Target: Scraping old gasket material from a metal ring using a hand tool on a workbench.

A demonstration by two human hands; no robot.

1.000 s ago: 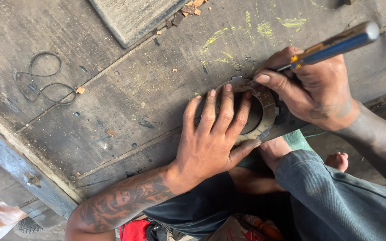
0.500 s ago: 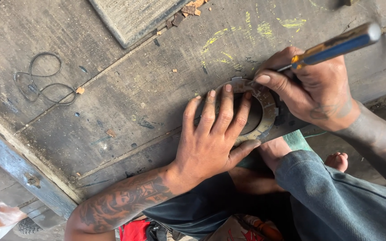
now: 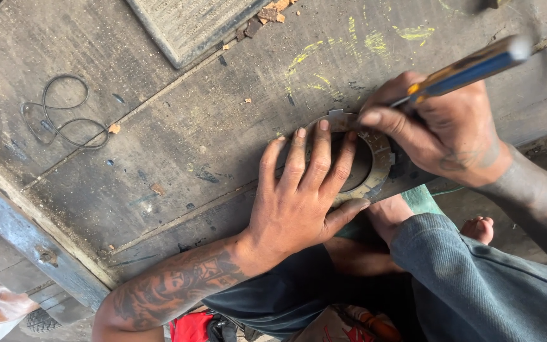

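Flat and spread, the left hand (image 3: 303, 202) presses down on a metal ring plate (image 3: 375, 166) lying on the worn wooden board (image 3: 178, 145), its fingers covering the ring's left half and its thumb hooked under the near rim. Just right of it, the right hand (image 3: 441, 130) is closed around a tool with a blue and yellow handle (image 3: 470, 66), the handle slanting up to the far right and the tip hidden behind the fingers at the ring's far edge. Near the ring, a knee in grey cloth (image 3: 476, 272) and bare toes (image 3: 479, 228) crowd the board's edge. Farther left lies a loop of thin wire (image 3: 61, 114); beyond, a grey slab (image 3: 191, 25) and yellow chalk marks (image 3: 362, 41).
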